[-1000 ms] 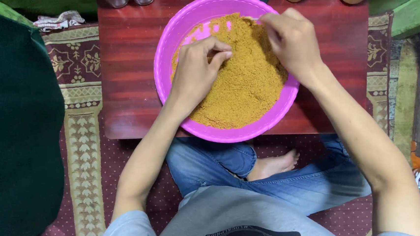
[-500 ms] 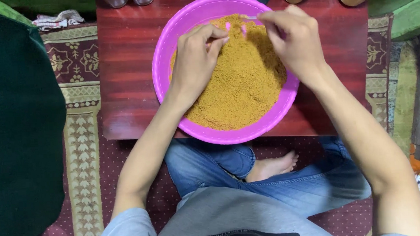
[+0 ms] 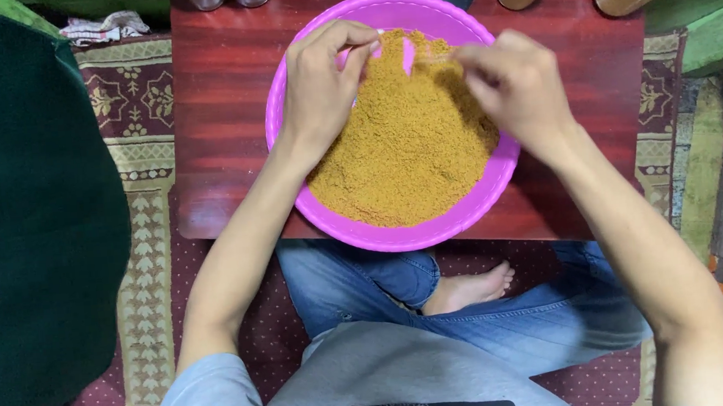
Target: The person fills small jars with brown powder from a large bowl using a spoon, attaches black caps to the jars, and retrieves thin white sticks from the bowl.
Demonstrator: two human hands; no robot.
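Left hand: my left hand is curled, fingertips pinching at the powder's far edge.
Right hand: my right hand pinches a thin pale strip; blurred.
Powder: powder fills the bowl.
Bowl: on the table.

1. Left hand is out front, back of the hand up, wrist bent slightly, fingers curled inward with the tips bunched toward the thumb.
2. Right hand sits just across from it, also knuckles up, fingers pinched together and pointing toward the left hand.
3. Fingertips of the two hands are near each other, not touching.
4. Both forearms are bare, reaching forward and angling in from the elbows.
5. Legs are crossed below, one bare foot showing.
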